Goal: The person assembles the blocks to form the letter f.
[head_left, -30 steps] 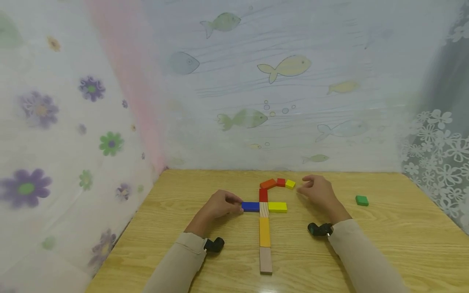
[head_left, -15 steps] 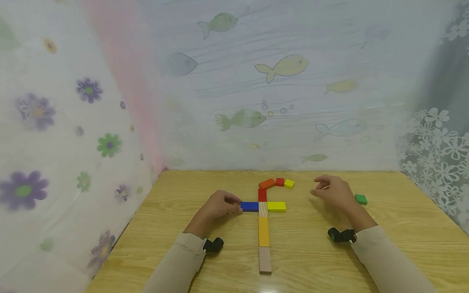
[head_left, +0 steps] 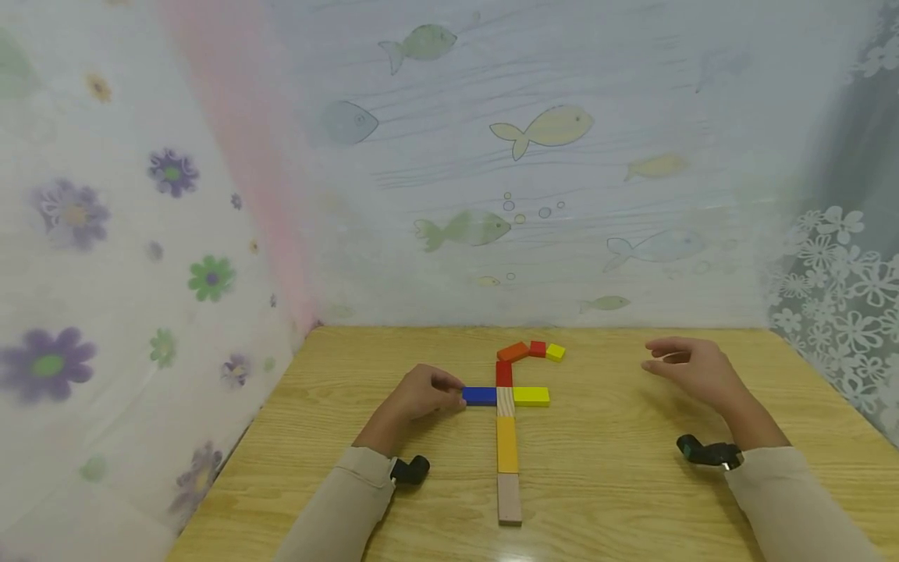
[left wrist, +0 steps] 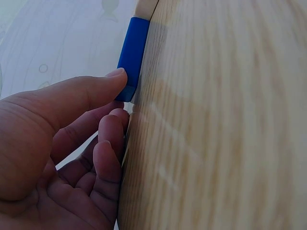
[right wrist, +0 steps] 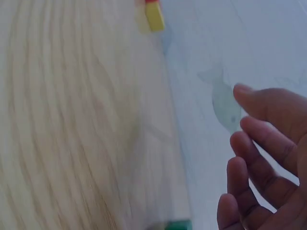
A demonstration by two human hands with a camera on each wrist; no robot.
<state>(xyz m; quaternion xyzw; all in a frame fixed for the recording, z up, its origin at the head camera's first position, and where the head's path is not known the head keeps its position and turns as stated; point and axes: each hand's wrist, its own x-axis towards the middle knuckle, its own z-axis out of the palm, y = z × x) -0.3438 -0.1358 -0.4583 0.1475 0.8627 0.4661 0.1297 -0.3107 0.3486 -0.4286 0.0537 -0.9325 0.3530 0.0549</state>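
Observation:
My left hand (head_left: 424,392) pinches the left end of a blue block (head_left: 481,396) lying on the table; in the left wrist view the thumb presses on that end of the blue block (left wrist: 133,52). To its right are a striped plain-wood block (head_left: 506,402) and a long yellow block (head_left: 531,396). My right hand (head_left: 698,373) hovers over the right side of the table, holding nothing, its fingers loosely bent and apart. A green block (right wrist: 179,224) peeks in at the bottom of the right wrist view; in the head view the right hand hides it.
Below the crossing lie an amber block (head_left: 506,445) and a pale brown block (head_left: 509,498). Above it, a red block (head_left: 504,374), an orange block (head_left: 513,352), a small red block (head_left: 538,349) and a small yellow block (head_left: 556,353) curve rightward. A fish-print curtain (head_left: 449,164) hangs behind.
My right hand has moved to the right, away from the small yellow block, and now covers the green block. The left hand stays at the blue block's end.

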